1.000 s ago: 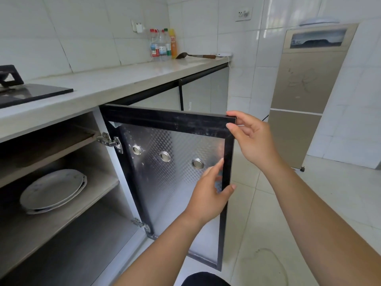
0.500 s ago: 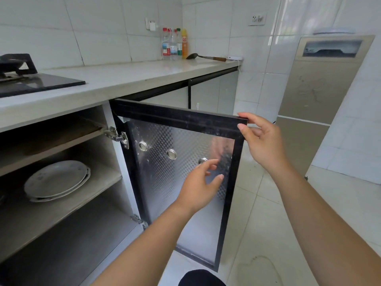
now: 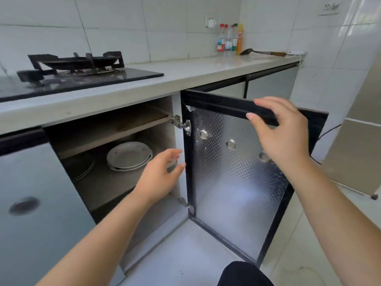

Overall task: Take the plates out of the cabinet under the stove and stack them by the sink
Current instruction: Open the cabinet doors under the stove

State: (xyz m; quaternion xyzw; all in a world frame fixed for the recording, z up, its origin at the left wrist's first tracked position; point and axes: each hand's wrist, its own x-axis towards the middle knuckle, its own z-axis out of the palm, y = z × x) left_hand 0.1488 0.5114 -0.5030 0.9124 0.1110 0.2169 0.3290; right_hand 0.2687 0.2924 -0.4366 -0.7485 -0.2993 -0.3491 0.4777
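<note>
A stack of white plates (image 3: 128, 154) lies on the middle shelf of the open cabinet (image 3: 115, 182) under the stove (image 3: 72, 67). More plates (image 3: 82, 169) sit in shadow to their left. My left hand (image 3: 159, 176) is at the cabinet opening, just right of the white plates, fingers apart and empty. My right hand (image 3: 282, 135) hovers at the top rail of the open cabinet door (image 3: 237, 182), with thumb and fingers spread on either side of the rail. I cannot tell if it touches the rail.
The door stands swung out to the right over the tiled floor. A closed cabinet door (image 3: 31, 203) is on the left. Bottles (image 3: 228, 40) and a spatula (image 3: 261, 52) stand at the counter's far end. A beige appliance (image 3: 360, 141) is at the right.
My left hand left the door's inner face and moved left to the cabinet opening. My right hand slid from the door's outer corner toward the middle of its top rail. The view turned left.
</note>
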